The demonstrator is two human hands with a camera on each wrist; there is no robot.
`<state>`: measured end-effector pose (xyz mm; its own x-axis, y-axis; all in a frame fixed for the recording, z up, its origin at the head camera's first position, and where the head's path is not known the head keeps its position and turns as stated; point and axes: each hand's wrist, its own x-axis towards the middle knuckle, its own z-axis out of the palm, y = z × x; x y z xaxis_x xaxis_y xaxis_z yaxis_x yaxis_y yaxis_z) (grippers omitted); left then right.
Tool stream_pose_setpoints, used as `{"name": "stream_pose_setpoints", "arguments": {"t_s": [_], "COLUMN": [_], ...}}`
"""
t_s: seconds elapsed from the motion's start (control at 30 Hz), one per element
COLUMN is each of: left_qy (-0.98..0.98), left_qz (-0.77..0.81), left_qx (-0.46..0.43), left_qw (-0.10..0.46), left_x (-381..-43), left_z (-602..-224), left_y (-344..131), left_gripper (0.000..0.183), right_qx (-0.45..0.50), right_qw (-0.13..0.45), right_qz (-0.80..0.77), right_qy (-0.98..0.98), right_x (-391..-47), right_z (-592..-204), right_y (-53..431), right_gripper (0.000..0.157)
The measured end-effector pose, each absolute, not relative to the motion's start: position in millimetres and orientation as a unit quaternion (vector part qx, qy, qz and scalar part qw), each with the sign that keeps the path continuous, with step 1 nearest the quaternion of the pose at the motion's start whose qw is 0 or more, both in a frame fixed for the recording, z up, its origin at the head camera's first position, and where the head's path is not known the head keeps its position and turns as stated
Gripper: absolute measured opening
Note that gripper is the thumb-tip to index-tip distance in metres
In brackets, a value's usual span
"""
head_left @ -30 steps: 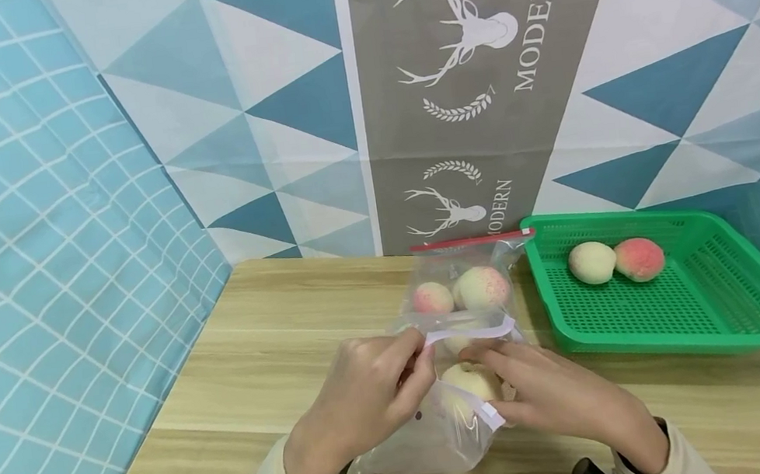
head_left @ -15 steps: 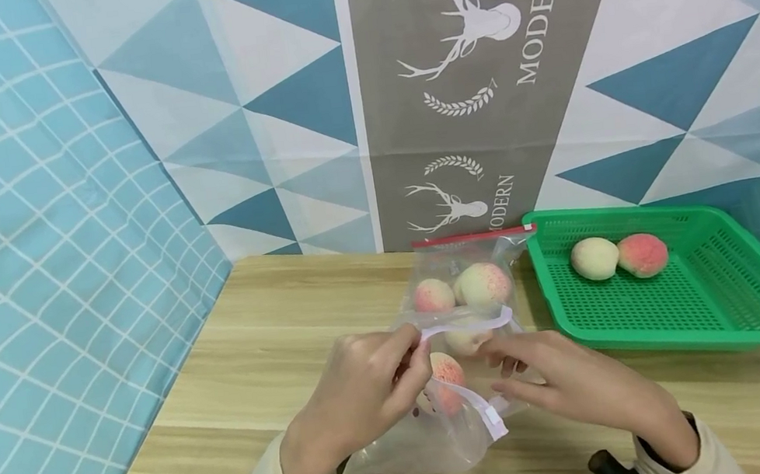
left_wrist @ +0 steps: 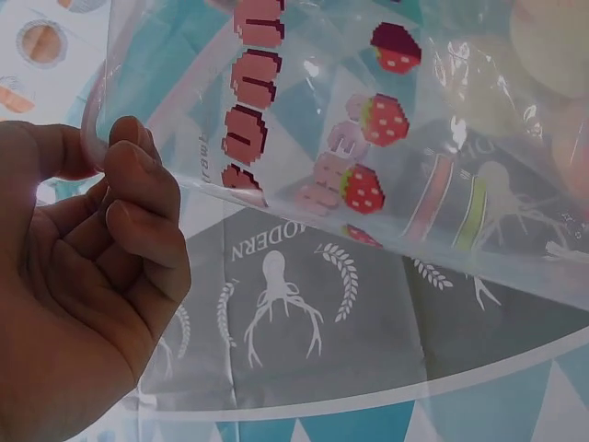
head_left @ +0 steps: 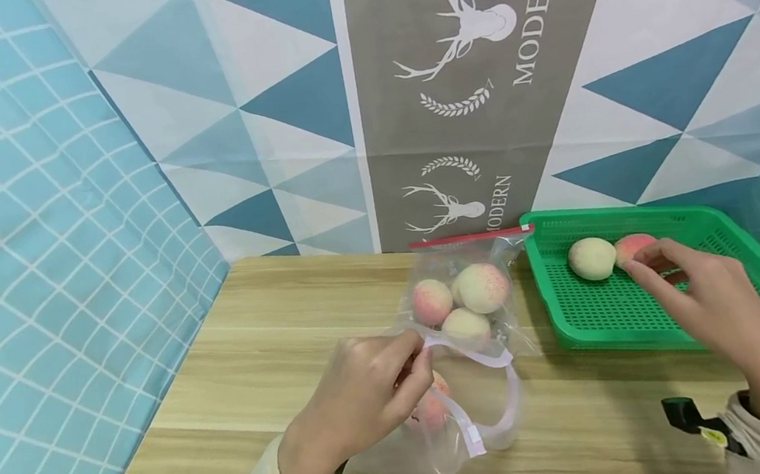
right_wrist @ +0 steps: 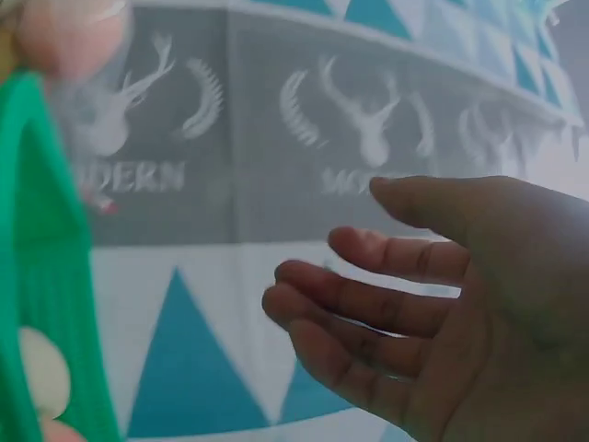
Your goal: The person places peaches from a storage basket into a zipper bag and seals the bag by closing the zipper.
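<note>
My left hand [head_left: 363,399] pinches the rim of a clear zip bag [head_left: 412,452] with a pale lilac slider strip. The bag's mouth gapes to the right, and a pink peach [head_left: 431,407] lies inside. In the left wrist view that bag [left_wrist: 304,110] shows printed strawberries, its edge between thumb and fingers. My right hand [head_left: 718,300] hovers over the green basket [head_left: 645,343], fingers loosely bent and apart from anything in the right wrist view. Close to its fingertips are a pale peach [head_left: 592,259] and a pink peach [head_left: 634,245], the latter partly hidden.
Behind the held bag lies another clear bag with a red zip strip [head_left: 468,239], holding several peaches [head_left: 480,288]. The wooden table [head_left: 278,334] meets a patterned cloth wall [head_left: 296,121] at the back and a blue checked cloth [head_left: 59,266] on the left.
My right hand has left the bag's mouth, where it let go of a peach, and moved right to the green basket. My left hand keeps its pinch on the bag.
</note>
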<state>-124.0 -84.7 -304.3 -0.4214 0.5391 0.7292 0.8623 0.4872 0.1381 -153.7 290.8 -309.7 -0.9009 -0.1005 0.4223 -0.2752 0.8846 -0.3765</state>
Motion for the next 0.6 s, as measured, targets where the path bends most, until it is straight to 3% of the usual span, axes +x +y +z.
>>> {"name": "stream_pose_setpoints", "arguments": {"t_s": [0.27, 0.6], "left_qy": [-0.818, -0.836], "left_qz": [-0.242, -0.211], "left_qx": [-0.446, -0.46], "left_qw": [0.272, 0.213], "left_x": [-123, -119], "left_z": [-309, -313], "left_y": [-88, -85], "left_gripper": [0.022, 0.025], "right_qx": [0.11, 0.113], "right_qw": [0.081, 0.065], "right_qz": [0.201, 0.209], "right_qy": [-0.97, -0.969], "right_x": [-185, -204], "right_z": [-343, -376], "right_y": [323, 331], "right_gripper": [0.042, 0.053]}}
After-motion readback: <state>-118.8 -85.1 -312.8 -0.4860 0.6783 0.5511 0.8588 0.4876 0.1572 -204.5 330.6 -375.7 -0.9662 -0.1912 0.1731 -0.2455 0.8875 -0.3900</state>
